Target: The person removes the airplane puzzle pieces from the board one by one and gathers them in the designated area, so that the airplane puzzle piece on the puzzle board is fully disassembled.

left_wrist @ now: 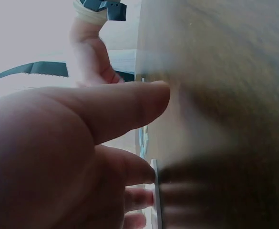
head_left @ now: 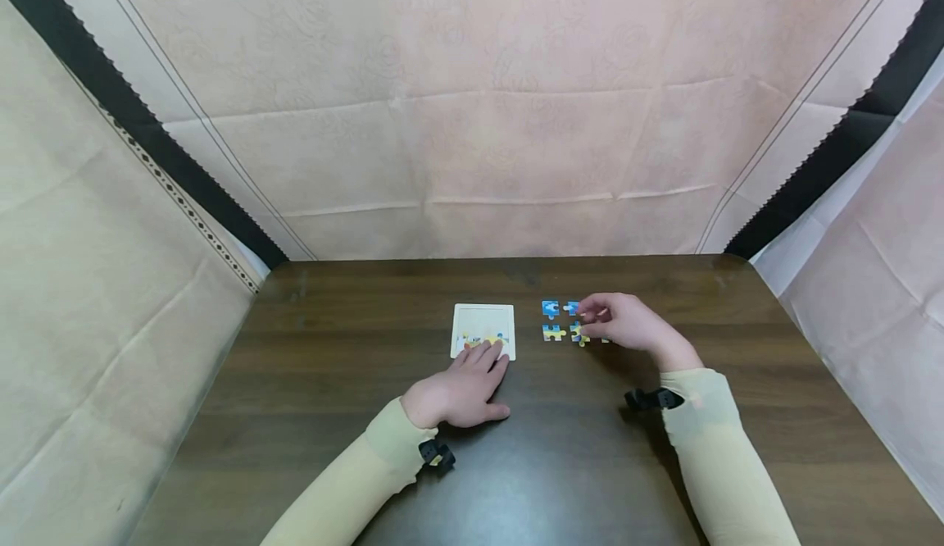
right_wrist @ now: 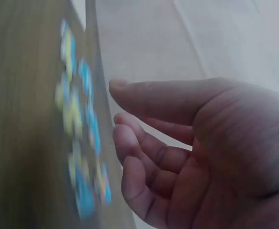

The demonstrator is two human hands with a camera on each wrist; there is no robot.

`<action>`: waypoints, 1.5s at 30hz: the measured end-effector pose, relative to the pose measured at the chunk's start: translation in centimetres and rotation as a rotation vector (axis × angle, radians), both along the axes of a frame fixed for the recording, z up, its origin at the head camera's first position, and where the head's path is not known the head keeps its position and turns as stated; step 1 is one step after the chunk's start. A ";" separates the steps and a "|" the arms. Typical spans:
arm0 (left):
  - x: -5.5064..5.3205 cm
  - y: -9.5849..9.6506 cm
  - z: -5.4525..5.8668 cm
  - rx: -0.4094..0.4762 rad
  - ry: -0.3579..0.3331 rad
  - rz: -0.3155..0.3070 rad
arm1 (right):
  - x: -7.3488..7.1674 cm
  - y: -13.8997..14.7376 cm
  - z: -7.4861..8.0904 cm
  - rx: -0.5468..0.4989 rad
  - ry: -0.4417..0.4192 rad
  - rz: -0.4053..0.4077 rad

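Note:
A white puzzle tray (head_left: 483, 317) lies on the table, with small coloured pieces or a picture along its near side. My left hand (head_left: 459, 390) rests its straight fingers on the tray's near edge, thumb spread out to the right. To the right of the tray sit several blue and yellow jigsaw pieces (head_left: 553, 333) in two rough rows, blurred in the right wrist view. Over the right end of these pieces hovers my right hand (head_left: 627, 322), partly hiding some. In the right wrist view its thumb (right_wrist: 153, 98) is apart from the loosely bent fingers, and nothing shows between them.
The dark wooden table (head_left: 354, 325) meets a pale cloth wall (head_left: 457, 144) at its back edge, with more cloth at both sides. Each wrist wears a black camera strap, the left one (head_left: 437, 456) close above the tabletop.

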State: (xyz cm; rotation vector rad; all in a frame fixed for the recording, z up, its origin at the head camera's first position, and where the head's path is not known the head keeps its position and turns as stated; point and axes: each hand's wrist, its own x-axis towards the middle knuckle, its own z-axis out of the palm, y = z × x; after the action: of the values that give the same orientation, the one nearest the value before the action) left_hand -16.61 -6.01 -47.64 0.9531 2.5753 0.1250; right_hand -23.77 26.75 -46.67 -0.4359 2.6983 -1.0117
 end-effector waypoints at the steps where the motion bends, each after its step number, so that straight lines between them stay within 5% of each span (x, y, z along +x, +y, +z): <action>1: 0.0 0.0 0.1 -0.006 0.008 0.001 | -0.2 -1.0 0.1 -0.008 0.002 0.017; 7: -0.4 -0.4 0.5 0.011 0.036 -0.030 | -1.7 -7.3 -0.2 -0.019 0.025 0.102; 14: -0.6 -0.7 0.7 0.090 -0.003 -0.042 | -2.2 -12.3 -0.7 0.047 0.015 0.112; 20: -0.3 -1.6 0.5 0.107 -0.046 -0.043 | -2.0 -13.1 -1.2 0.097 0.015 0.097; 28: 0.1 -2.2 0.0 0.066 0.044 -0.048 | -2.0 -13.0 -1.3 0.101 0.007 0.094; 35: 0.1 -2.3 0.0 0.074 0.019 -0.039 | -2.7 -13.0 -1.1 0.037 -0.013 0.117; 45: 0.3 -2.6 0.4 0.078 -0.018 -0.052 | -3.4 -14.9 -1.5 -0.034 -0.069 0.228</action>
State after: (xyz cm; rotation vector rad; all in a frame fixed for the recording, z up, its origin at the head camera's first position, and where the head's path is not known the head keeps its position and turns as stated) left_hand -16.27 -8.57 -47.20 1.0419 2.5428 0.2201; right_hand -27.18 11.89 -48.19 -0.6835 2.5038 -0.9898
